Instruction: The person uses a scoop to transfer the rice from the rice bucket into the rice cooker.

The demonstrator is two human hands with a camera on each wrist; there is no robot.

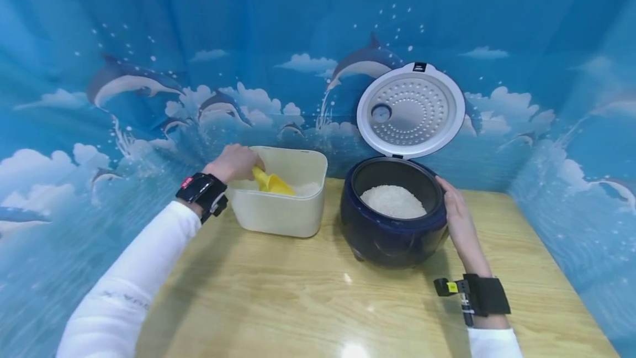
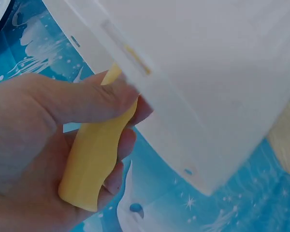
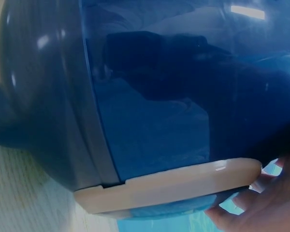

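Observation:
My left hand (image 1: 237,163) reaches over the left rim of a cream rice bin (image 1: 278,215) and grips a yellow scoop (image 1: 274,184) by its handle. In the left wrist view the fingers and thumb wrap round the scoop's handle (image 2: 94,150), while the bin wall hides the scoop's bowl. Some white rice (image 1: 307,189) shows in the bin beside the scoop. To the right stands a dark blue rice cooker (image 1: 392,245) with white rice (image 1: 393,201) in its pot. My right hand (image 1: 456,211) rests on the cooker's right side, its fingers extended along the rim.
The cooker's lid (image 1: 411,110) stands raised at the back, close to the blue dolphin-print curtain (image 1: 298,43). Both containers sit near the back of the wooden table (image 1: 298,303). Curtain also lines the left and right sides.

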